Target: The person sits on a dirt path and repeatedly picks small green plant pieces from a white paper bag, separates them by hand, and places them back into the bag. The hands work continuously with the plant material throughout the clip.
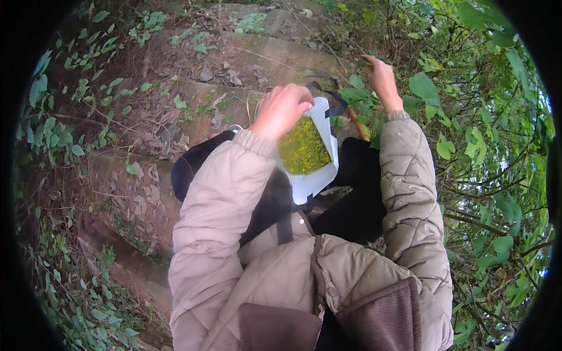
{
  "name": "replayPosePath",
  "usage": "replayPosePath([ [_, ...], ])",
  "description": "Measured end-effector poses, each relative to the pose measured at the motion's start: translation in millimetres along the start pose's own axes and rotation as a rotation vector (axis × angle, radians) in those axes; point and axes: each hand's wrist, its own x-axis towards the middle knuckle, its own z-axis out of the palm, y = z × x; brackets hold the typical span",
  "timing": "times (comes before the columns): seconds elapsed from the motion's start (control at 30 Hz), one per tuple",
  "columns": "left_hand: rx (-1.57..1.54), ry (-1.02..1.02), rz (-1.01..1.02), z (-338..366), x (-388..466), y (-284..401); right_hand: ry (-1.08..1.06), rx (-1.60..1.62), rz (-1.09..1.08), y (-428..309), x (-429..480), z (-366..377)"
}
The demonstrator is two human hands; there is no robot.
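My left hand [284, 107] is over the upper left part of a white open container [325, 127] with black straps, which holds many small yellow-green flowers or buds [305, 147]. Its fingers are bent near the rim; whether they hold anything is hidden. The container stands between my knees. My right hand [383, 81] is stretched forward to the right, beside green leaves and thin stems, its fingers curled together; whether a stem is between them is too small to tell. A black strap [338, 107] loops from the container between the two hands.
Stone steps [281, 52] with dry leaves rise ahead. A brown wooden stick or handle [356, 123] lies right of the container. Dense leafy branches [483, 145] crowd the right side, and low creepers [57, 136] cover the left.
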Motion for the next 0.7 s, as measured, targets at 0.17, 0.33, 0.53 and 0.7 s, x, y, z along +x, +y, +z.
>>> replayPosePath([
  [0.17,-0.034,0.025,-0.007,-11,2,12,-0.222,-0.01,-0.162,-56,-43,40],
  [0.33,-0.162,0.112,0.049,-25,1,23,-0.886,-0.104,-0.391,-85,-95,112],
  [0.53,-0.204,0.144,0.013,-30,3,26,-0.768,0.163,0.007,-74,-174,216],
  [0.7,-0.187,0.114,0.0,-31,0,30,-0.491,0.511,0.597,-82,-203,252],
])
